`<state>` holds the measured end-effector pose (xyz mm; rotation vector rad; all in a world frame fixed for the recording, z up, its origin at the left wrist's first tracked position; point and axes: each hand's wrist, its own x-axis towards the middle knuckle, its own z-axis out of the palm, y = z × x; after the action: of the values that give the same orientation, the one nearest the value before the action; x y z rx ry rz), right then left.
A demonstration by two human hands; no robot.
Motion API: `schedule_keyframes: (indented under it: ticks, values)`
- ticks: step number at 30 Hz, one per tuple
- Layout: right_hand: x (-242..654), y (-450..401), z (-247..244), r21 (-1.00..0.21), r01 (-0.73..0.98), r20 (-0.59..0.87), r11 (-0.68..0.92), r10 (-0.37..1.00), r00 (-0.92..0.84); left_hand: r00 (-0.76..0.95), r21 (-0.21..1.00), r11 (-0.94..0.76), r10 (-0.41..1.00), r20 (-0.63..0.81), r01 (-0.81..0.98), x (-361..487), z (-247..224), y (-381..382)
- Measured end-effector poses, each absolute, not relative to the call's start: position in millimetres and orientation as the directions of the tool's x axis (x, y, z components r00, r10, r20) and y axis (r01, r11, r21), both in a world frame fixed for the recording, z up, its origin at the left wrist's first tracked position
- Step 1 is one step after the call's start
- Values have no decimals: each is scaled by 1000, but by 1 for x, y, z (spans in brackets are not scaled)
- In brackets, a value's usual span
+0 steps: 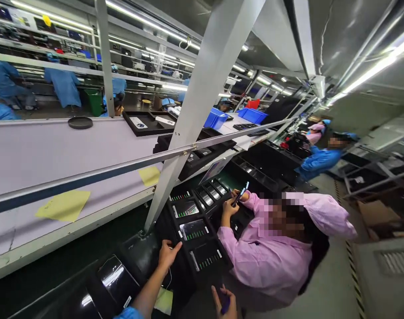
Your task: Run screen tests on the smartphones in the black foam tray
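My left hand [168, 255], its thumb and fingers apart and nothing seen between them, is over the edge of a black tray [185, 253]. That tray holds several dark screen panels [193, 230] with green marks and white labels. At the bottom edge, my right hand [224, 304] is curled around a small purple item [225, 305] that I cannot make out, with some fingers raised. Left of my left hand, glossy black panels [117, 275] sit in another tray [97, 280]. A yellow note [164, 301] lies below my left wrist.
To the right, a person in pink [268, 261] holds a phone-like device [242, 194] over the trays. A slanted metal post [188, 102] and rail [122, 163] stand before me. Behind are a white bench [39, 150], stacked black trays [149, 122] and blue bins [216, 118].
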<state>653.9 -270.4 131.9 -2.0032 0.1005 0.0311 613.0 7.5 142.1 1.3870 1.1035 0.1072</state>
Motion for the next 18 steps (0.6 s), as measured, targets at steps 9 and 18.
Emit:
schedule_keyframes:
  ticks: [9, 18]
  values:
    - [635, -236, 137, -937, -44, -20, -347, -74, 997, 561, 911, 191, 736, -379, 365, 620, 146, 34]
    - [654, -250, 140, -904, -27, 0, -426, -63, 998, 648, 933, 180, 678, -347, 311, 619, 155, 10]
